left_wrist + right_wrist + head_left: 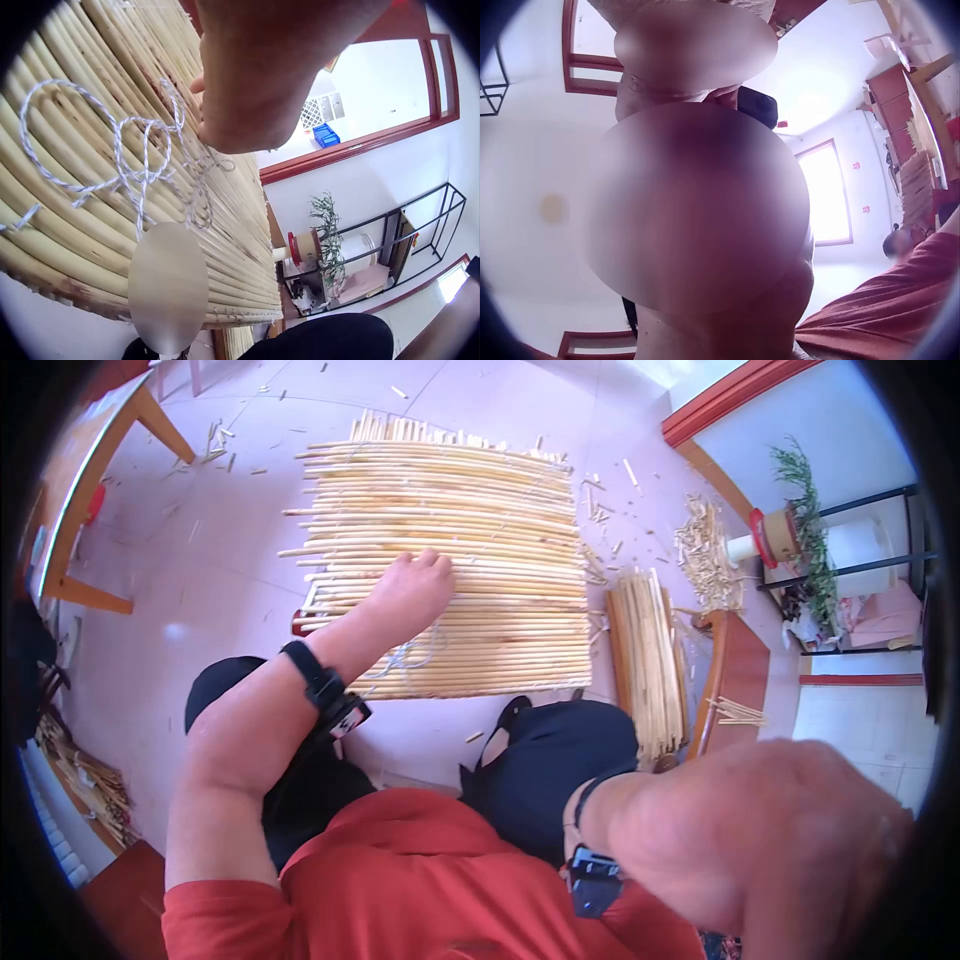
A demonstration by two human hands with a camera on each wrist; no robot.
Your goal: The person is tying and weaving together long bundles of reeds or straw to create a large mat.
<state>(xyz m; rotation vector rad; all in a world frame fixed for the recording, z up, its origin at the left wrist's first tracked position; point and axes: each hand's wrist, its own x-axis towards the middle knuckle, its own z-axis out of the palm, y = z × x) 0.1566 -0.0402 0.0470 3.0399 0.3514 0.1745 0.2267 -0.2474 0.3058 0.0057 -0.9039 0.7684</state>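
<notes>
A mat of pale stalks (480, 625), bound in rows with cord, lies before the person's knees. The left hand (415, 595) rests on its middle, fingers bent down against the stalks; nothing shows in its grip. Beside that hand, a loose white and blue cord (97, 184) lies in loops over the stalks. The right hand (800, 820) is raised away from the mat, large and close to the head camera, at the lower right. Its fingers are mostly hidden behind its back, so I cannot tell whether it holds something. In the right wrist view blur covers much of the middle.
Right of the mat, a bundle of long stalks (650, 660) lies beside a brown wooden piece (735, 675). Short offcuts form a heap (708, 550) on the floor. A black metal rack (850, 575) stands at the right, a wooden table (95, 470) at the far left.
</notes>
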